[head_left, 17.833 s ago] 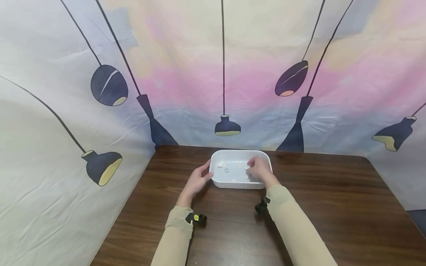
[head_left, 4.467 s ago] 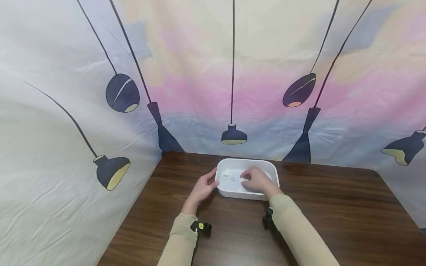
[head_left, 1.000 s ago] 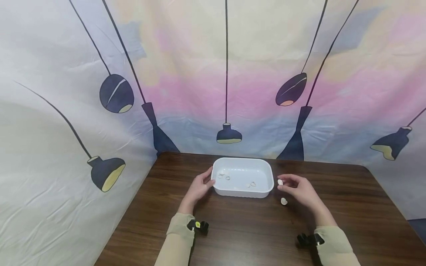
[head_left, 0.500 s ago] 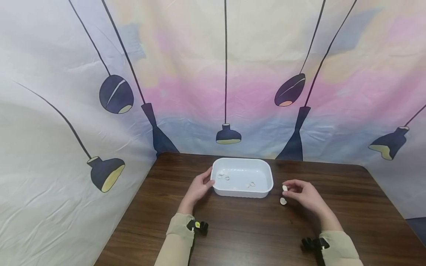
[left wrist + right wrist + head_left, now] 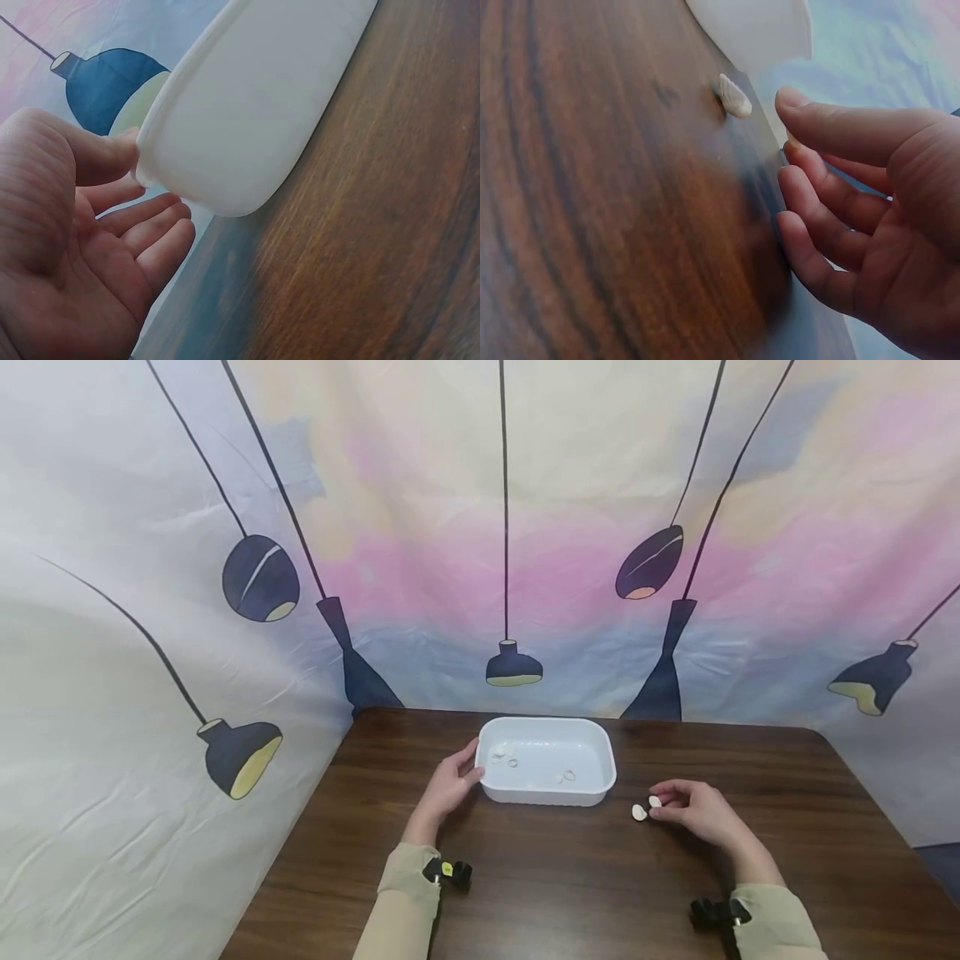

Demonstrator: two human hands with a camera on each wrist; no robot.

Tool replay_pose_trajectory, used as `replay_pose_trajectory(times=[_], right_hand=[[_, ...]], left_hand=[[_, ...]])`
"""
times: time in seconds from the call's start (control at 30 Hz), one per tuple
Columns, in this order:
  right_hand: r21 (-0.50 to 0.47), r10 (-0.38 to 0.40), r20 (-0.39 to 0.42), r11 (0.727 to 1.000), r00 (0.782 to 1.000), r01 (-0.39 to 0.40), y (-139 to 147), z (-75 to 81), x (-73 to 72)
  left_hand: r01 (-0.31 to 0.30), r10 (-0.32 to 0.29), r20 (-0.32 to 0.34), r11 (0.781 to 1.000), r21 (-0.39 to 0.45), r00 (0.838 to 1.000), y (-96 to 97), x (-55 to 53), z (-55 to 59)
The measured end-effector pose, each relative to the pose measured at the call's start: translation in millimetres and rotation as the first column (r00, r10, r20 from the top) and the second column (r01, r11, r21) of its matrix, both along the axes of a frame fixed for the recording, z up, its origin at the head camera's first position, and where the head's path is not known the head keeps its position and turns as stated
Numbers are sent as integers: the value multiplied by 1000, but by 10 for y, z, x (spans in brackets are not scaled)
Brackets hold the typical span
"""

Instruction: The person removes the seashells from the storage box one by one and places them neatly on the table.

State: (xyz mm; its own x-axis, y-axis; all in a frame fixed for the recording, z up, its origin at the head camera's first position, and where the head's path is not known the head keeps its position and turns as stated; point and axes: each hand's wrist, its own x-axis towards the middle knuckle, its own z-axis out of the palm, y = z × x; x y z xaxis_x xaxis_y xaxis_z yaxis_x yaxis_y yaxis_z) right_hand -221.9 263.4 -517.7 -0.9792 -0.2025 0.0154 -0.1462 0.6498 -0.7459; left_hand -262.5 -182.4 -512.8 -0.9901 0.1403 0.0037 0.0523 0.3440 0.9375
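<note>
Right hand (image 5: 701, 812): thumb and fingertips pinch a white seashell (image 5: 655, 802) low over the table, to the right of the tray.
Ribbed seashell (image 5: 639, 812): on the wood, just beside the pinched one.
Left hand (image 5: 448, 782): grips the left end of the white plastic tray (image 5: 547, 796), thumb on the rim.
Small pale shells (image 5: 513, 762): lie inside, some toward the left end, others toward the right front.
Wood-grain table (image 5: 540, 868): under the tray.
Lamp-print backdrop (image 5: 420, 552): behind.
</note>
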Motion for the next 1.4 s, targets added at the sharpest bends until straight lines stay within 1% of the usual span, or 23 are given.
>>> replay_pose_trajectory(times=[0.23, 0.4, 0.73, 0.97, 1.17, 1.4], right_hand=[[41, 3, 13, 999, 1000, -4, 23, -45, 23], [47, -3, 22, 999, 1000, 2, 10, -67, 25], [59, -19, 29, 998, 999, 17, -60, -46, 40], [81, -43, 44, 996, 998, 39, -74, -51, 47], [69, -42, 38, 997, 998, 40, -77, -52, 55], [79, -35, 42, 996, 999, 31, -70, -62, 55]], left_hand=[[-12, 12, 12, 1000, -4, 1000, 4, 10, -12], [-13, 13, 16, 1000, 5, 1000, 3, 10, -10], [-14, 14, 10, 1000, 21, 1000, -11, 5, -22], [-6, 6, 5, 1000, 13, 1000, -6, -9, -37], [-4, 4, 3, 1000, 3, 1000, 0, 2, -26], [-5, 5, -1, 1000, 5, 1000, -8, -2, -33]])
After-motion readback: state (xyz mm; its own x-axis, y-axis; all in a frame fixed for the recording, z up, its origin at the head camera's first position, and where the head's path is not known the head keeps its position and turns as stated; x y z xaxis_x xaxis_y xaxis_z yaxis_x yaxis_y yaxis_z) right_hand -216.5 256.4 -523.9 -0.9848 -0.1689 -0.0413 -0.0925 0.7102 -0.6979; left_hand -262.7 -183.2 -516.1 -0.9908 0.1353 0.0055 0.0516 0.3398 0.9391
